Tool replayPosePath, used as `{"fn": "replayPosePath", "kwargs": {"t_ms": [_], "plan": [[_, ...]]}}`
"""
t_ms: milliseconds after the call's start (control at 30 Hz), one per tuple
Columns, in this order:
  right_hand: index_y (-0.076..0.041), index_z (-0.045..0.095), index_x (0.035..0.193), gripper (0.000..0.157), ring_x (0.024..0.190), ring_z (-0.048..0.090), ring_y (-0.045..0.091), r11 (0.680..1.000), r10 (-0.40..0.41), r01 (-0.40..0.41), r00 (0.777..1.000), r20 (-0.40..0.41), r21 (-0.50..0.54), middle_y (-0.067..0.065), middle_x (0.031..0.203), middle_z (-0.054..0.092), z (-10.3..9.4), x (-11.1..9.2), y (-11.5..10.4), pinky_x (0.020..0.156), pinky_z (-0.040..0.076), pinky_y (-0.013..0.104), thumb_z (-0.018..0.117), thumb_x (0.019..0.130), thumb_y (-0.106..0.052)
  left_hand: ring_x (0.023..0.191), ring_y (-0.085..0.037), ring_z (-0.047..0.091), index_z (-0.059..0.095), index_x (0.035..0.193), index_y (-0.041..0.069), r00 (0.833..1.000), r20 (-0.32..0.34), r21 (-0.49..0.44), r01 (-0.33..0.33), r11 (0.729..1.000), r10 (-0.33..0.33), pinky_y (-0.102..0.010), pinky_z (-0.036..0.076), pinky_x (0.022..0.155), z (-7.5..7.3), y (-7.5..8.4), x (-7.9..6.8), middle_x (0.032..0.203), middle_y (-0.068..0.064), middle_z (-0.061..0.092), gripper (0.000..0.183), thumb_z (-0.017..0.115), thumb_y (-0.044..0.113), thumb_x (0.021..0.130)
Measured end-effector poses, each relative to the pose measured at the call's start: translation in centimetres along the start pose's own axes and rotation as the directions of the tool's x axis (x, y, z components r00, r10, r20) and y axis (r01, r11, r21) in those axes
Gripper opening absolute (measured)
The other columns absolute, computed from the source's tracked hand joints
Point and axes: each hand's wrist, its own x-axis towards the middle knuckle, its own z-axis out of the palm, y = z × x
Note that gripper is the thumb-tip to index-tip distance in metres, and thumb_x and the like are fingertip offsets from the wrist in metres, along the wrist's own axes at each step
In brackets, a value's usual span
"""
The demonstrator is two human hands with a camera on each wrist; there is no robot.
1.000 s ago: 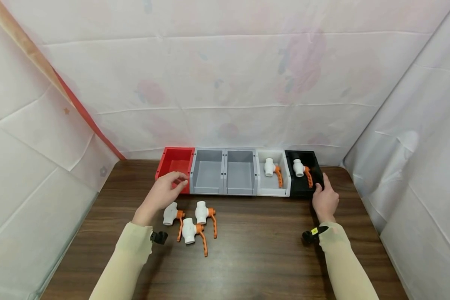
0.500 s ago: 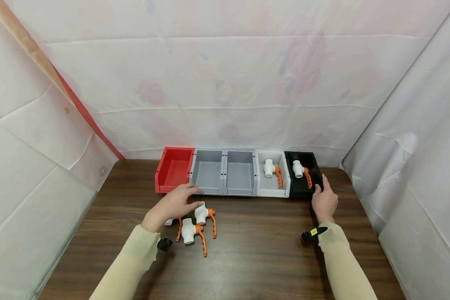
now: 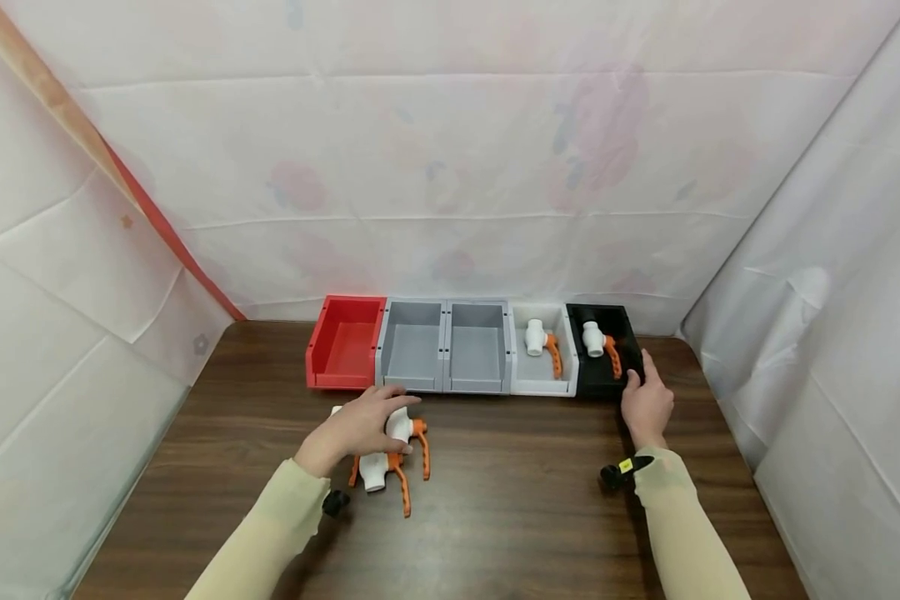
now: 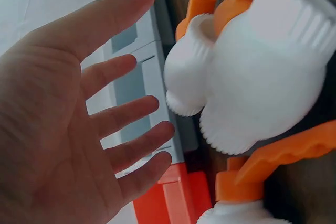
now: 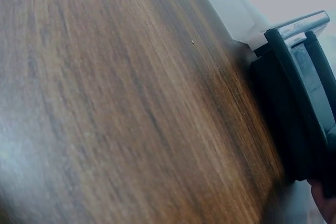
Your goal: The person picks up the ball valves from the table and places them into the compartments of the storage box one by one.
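Note:
My left hand (image 3: 356, 425) hovers over three white ball valves with orange handles, its thumb and fingers spread and holding nothing. The back ball valve (image 3: 400, 427) shows between thumb and index finger. The front ball valve (image 3: 373, 473) lies just below the thumb, while the left one is mostly hidden under the hand. In the left wrist view, a large ball valve (image 4: 257, 72) appears beside the open palm. At the far right, my right hand (image 3: 647, 408) touches the front right corner of the black bin (image 3: 596, 387), index finger stretched along its side.
Left of the black bin stand a white bin (image 3: 540, 388), two grey bins (image 3: 412, 385) and a red bin (image 3: 345, 382) in one row. One ball valve (image 3: 534, 338) lies in the white bin, another ball valve (image 3: 593, 340) in the black one. Cloth hangs behind.
My left hand has come away from the red bin, moving right and toward me, over the ball valves. The right hand has stayed at the black bin.

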Motion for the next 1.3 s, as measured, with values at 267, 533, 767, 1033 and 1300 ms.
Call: {"fn": "replayPosePath", "kwargs": {"t_ms": [267, 533, 767, 1033, 1300], "plan": [[-0.016, 0.047, 0.150, 0.048, 0.096, 0.058, 0.057, 1.000, 0.008, -0.008, 1.000, 0.005, 0.005, 0.026, 0.132, 0.058, -0.2, 0.0, -0.1, 0.087, 0.043, 0.066, 0.055, 0.103, -0.019, 0.127, -0.031, 0.045, 0.063, 0.135, 0.021, 1.000, 0.023, 0.017, 0.000, 1.000, -0.001, -0.047, 0.049, 0.094, 1.1, 0.3, 0.4, 0.142, -0.008, 0.050, 0.062, 0.084, 0.030, 0.078], [-0.016, 0.047, 0.150, 0.049, 0.098, 0.058, 0.057, 1.000, 0.008, -0.008, 1.000, 0.003, 0.011, 0.025, 0.133, 0.058, -0.1, -0.1, -0.1, 0.088, 0.043, 0.066, 0.055, 0.103, -0.019, 0.120, -0.031, 0.047, 0.070, 0.125, 0.018, 0.998, 0.040, 0.019, -0.055, 0.998, 0.054, -0.044, 0.050, 0.090, 1.9, 0.7, 0.6, 0.132, -0.005, 0.057, 0.047, 0.080, 0.010, 0.079], [-0.017, 0.046, 0.151, 0.049, 0.101, 0.058, 0.056, 1.000, 0.011, -0.012, 1.000, 0.006, 0.017, 0.025, 0.134, 0.057, -0.1, 0.0, 0.0, 0.089, 0.043, 0.065, 0.055, 0.103, -0.019, 0.116, -0.026, 0.047, 0.074, 0.119, 0.020, 0.998, 0.037, 0.060, -0.062, 0.996, 0.060, -0.040, 0.051, 0.086, 2.2, 0.8, 0.8, 0.126, -0.001, 0.062, 0.041, 0.076, 0.005, 0.081], [-0.017, 0.046, 0.151, 0.049, 0.101, 0.057, 0.057, 1.000, 0.018, -0.018, 1.000, 0.004, 0.021, 0.025, 0.134, 0.057, -0.3, -0.1, -0.1, 0.090, 0.043, 0.065, 0.055, 0.103, -0.019, 0.111, -0.024, 0.048, 0.075, 0.117, 0.021, 0.996, 0.043, 0.103, -0.084, 0.991, 0.080, -0.039, 0.052, 0.079, 2.3, 0.9, 1.1, 0.123, 0.000, 0.064, 0.040, 0.075, 0.006, 0.081], [-0.018, 0.045, 0.151, 0.049, 0.102, 0.058, 0.056, 1.000, 0.012, -0.012, 1.000, 0.009, 0.025, 0.024, 0.135, 0.057, -0.1, -0.1, -0.1, 0.090, 0.042, 0.065, 0.055, 0.103, -0.019, 0.102, -0.021, 0.048, 0.076, 0.114, 0.021, 0.996, 0.037, 0.109, -0.083, 0.991, 0.080, -0.035, 0.050, 0.076, 2.4, 0.7, 1.4, 0.116, 0.002, 0.066, 0.042, 0.075, 0.005, 0.075]]}}
